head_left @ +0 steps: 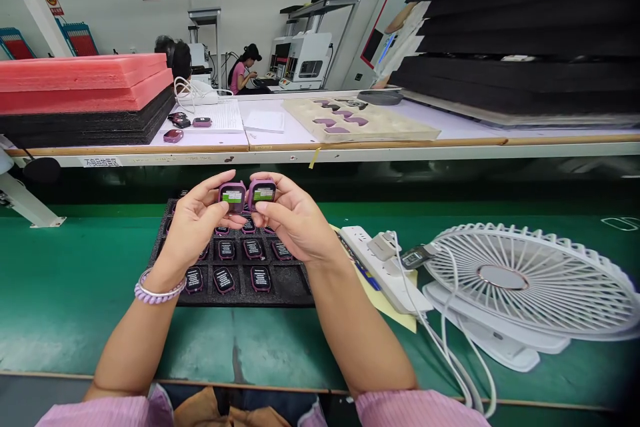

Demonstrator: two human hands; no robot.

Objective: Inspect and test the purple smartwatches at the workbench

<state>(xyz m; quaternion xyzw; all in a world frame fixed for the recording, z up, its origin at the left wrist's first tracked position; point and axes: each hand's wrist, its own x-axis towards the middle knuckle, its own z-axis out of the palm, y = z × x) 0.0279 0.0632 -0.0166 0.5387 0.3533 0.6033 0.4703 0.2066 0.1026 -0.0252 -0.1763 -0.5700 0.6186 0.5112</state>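
Observation:
My left hand (203, 217) is closed on a purple smartwatch body (233, 195), its lit screen showing a green band, the thumb at its lower edge. Beside it, my right hand (293, 217) grips a second purple smartwatch (263, 192) with a similar green and white display. The two watches are held side by side above a black foam tray (287, 290). In the tray's compartments lie several more watches with white text on dark screens, among them a watch (261, 278) in the front row. My hands cover part of the tray's back rows.
A white fan (505, 277) and a power strip (383, 267) with cables stand to the right on the green table (75, 307). A shelf (280, 147) crosses behind, bearing pink foam sheets (85, 83), a cream tray (305, 113) and stacked black trays (525, 27). Other people are beyond.

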